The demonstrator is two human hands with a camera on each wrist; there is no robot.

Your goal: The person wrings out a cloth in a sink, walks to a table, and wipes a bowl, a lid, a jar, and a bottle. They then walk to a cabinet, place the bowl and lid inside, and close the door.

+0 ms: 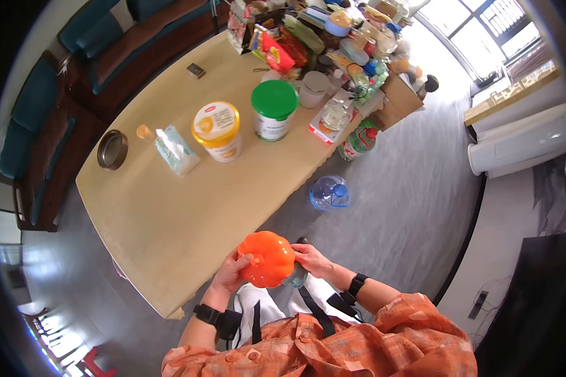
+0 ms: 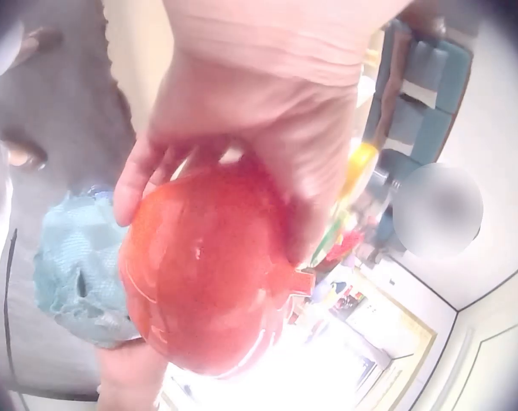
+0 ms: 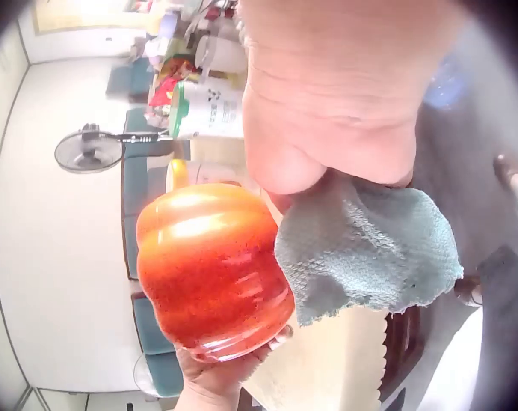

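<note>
A glossy orange pumpkin ornament (image 1: 267, 259), ribbed and with a short stem, is held over my lap, just off the table's near edge. My left hand (image 1: 231, 270) grips it, the fingers and thumb spread round one side. A blue-grey cleaning cloth (image 3: 366, 248) hangs from my right hand (image 1: 314, 260), pinched in the fingers. The right wrist view shows the cloth close beside the pumpkin's ribbed side, its lower edge loose. Much of the right fingers is hidden behind the wrist and cloth there.
On the pale table (image 1: 163, 220) stand a yellow tub (image 1: 217, 132), a green-lidded tub (image 1: 274, 110), a tissue pack (image 1: 176, 151) and a round dark tin (image 1: 112, 149). Clutter piles up at its far end. A large clear bottle (image 1: 330, 193) stands on the floor to the right.
</note>
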